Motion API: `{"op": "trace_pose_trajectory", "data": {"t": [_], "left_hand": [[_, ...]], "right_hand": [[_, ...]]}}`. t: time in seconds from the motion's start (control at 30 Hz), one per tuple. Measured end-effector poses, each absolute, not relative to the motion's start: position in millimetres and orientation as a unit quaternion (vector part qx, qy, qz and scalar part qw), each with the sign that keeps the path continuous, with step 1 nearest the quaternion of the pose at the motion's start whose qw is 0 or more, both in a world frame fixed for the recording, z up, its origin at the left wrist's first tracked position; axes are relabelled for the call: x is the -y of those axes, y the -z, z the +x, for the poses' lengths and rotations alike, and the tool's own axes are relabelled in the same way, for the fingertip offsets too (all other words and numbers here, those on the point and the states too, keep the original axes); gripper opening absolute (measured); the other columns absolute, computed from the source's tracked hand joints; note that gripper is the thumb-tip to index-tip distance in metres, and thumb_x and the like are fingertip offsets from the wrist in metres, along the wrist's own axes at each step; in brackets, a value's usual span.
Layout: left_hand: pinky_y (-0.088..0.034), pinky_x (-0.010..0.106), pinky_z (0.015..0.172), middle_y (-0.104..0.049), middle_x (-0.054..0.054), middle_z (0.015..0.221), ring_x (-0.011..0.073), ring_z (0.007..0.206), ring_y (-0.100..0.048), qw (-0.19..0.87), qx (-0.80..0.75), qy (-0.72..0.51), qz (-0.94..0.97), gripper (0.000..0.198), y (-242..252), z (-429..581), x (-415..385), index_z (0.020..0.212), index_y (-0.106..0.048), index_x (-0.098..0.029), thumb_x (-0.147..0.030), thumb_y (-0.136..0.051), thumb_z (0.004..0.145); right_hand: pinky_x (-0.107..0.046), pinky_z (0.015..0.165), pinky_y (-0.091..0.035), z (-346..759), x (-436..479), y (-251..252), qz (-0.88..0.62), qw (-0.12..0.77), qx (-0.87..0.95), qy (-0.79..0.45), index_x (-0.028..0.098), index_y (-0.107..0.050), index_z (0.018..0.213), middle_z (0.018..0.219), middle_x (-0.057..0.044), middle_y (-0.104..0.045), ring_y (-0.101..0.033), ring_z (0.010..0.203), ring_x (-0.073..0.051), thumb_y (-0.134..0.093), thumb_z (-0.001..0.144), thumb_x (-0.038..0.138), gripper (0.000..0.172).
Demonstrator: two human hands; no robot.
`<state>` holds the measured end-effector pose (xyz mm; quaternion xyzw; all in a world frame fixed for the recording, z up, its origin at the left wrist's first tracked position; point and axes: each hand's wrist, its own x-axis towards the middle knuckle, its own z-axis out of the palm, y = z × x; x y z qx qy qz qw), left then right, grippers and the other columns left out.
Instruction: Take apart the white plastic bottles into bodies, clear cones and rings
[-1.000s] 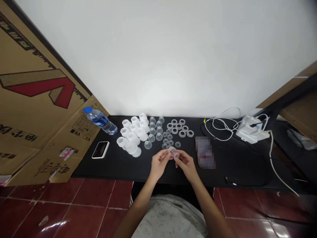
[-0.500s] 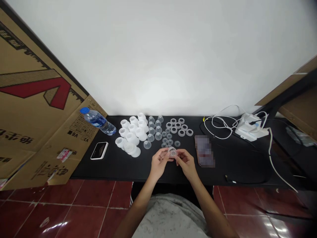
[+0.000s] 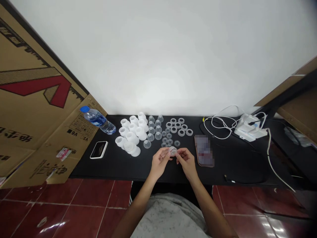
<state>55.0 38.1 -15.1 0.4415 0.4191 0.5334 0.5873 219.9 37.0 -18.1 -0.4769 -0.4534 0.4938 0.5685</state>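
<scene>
Close to the table's front edge, my left hand [image 3: 159, 161] pinches a translucent ring [image 3: 173, 150] between thumb and fingers. The fingers of my right hand [image 3: 186, 161] close on the ring's right side, where a small clear disc seems to sit in its opening; how far it is seated I cannot tell. Just beyond my hands lie several small clear discs [image 3: 169, 136] with raised centres. Several loose translucent rings [image 3: 177, 125] are spread behind them. To the left stand clear domed caps [image 3: 158, 135] in rows, beside a cluster of white bottles [image 3: 132, 138].
A water bottle [image 3: 99, 121] leans by the cardboard box [image 3: 39, 99] on the left, with a white device [image 3: 99, 150] near it. A phone [image 3: 204, 151] lies right of my hands. White cables and a power strip [image 3: 251, 127] occupy the black table's [image 3: 141, 168] right side.
The ring has tilted in my fingers, and the small disc in front of it now looks set closer into its opening. My right fingers have shifted slightly. The loose parts look unchanged.
</scene>
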Motion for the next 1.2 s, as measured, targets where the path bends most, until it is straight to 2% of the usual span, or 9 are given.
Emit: {"op": "trace_pose_trajectory", "data": {"t": [0.2,0.3,0.4,0.5,0.6,0.7,0.93,1.2], "left_hand": [[-0.068,0.041,0.095,-0.084,0.012,0.114,0.0269,0.106,-0.082,0.565,-0.433,-0.515,0.478,0.041,18,55,-37,0.121,-0.073,-0.020,-0.049,-0.084,0.094],[-0.066,0.041,0.098,-0.084,0.012,0.115,0.0267,0.107,-0.082,0.565,-0.431,-0.509,0.486,0.039,18,55,-36,0.121,-0.073,-0.021,-0.048,-0.083,0.095],[-0.065,0.042,0.102,-0.084,0.012,0.117,0.0269,0.110,-0.081,0.567,-0.421,-0.503,0.498,0.037,17,55,-35,0.124,-0.073,-0.021,-0.047,-0.080,0.098],[-0.065,0.042,0.101,-0.083,0.012,0.120,0.0276,0.112,-0.081,0.573,-0.408,-0.505,0.500,0.036,17,54,-35,0.127,-0.073,-0.022,-0.048,-0.075,0.102],[-0.065,0.041,0.099,-0.083,0.012,0.123,0.0278,0.113,-0.081,0.567,-0.405,-0.508,0.507,0.037,18,53,-35,0.129,-0.073,-0.022,-0.049,-0.071,0.104],[-0.065,0.041,0.100,-0.082,0.012,0.125,0.0269,0.111,-0.081,0.543,-0.418,-0.501,0.528,0.037,18,53,-35,0.131,-0.073,-0.023,-0.050,-0.067,0.107],[-0.064,0.038,0.101,-0.080,0.010,0.132,0.0239,0.113,-0.080,0.481,-0.446,-0.463,0.596,0.038,21,53,-33,0.143,-0.068,-0.024,-0.045,-0.056,0.113],[-0.067,0.032,0.085,-0.079,0.010,0.121,0.0216,0.102,-0.079,0.378,-0.480,-0.480,0.630,0.031,23,56,-32,0.134,-0.075,-0.024,-0.037,-0.057,0.112]], "right_hand": [[-0.029,0.055,-0.052,223,-36,17,-0.475,0.558,0.494,-0.467,0.023,-0.077,0.096,0.083,-0.001,-0.069,-0.059,0.061,-0.015,-0.084,0.094,0.052,0.030],[-0.029,0.056,-0.051,224,-35,19,-0.482,0.560,0.518,-0.431,0.023,-0.079,0.095,0.088,-0.002,-0.067,-0.059,0.064,-0.015,-0.082,0.096,0.050,0.028],[-0.027,0.055,-0.050,224,-35,22,-0.486,0.569,0.510,-0.425,0.023,-0.076,0.095,0.086,-0.001,-0.064,-0.058,0.063,-0.014,-0.084,0.095,0.048,0.026],[-0.026,0.053,-0.051,222,-35,23,-0.487,0.588,0.474,-0.438,0.025,-0.071,0.105,0.088,0.001,-0.065,-0.057,0.060,-0.013,-0.088,0.090,0.048,0.033],[-0.028,0.055,-0.056,221,-34,18,-0.485,0.564,0.495,-0.448,0.025,-0.074,0.113,0.093,-0.001,-0.069,-0.060,0.061,-0.013,-0.084,0.093,0.048,0.031],[-0.029,0.058,-0.059,220,-32,13,-0.475,0.542,0.529,-0.448,0.024,-0.079,0.114,0.092,-0.003,-0.070,-0.063,0.065,-0.015,-0.079,0.098,0.045,0.025],[-0.030,0.063,-0.067,216,-30,17,-0.464,0.568,0.499,-0.461,0.024,-0.079,0.110,0.099,-0.006,-0.072,-0.071,0.080,-0.019,-0.080,0.098,0.044,0.023],[-0.034,0.068,-0.071,214,-30,18,-0.472,0.566,0.505,-0.450,0.026,-0.077,0.106,0.102,-0.006,-0.066,-0.071,0.087,-0.022,-0.077,0.098,0.041,0.017]]}}
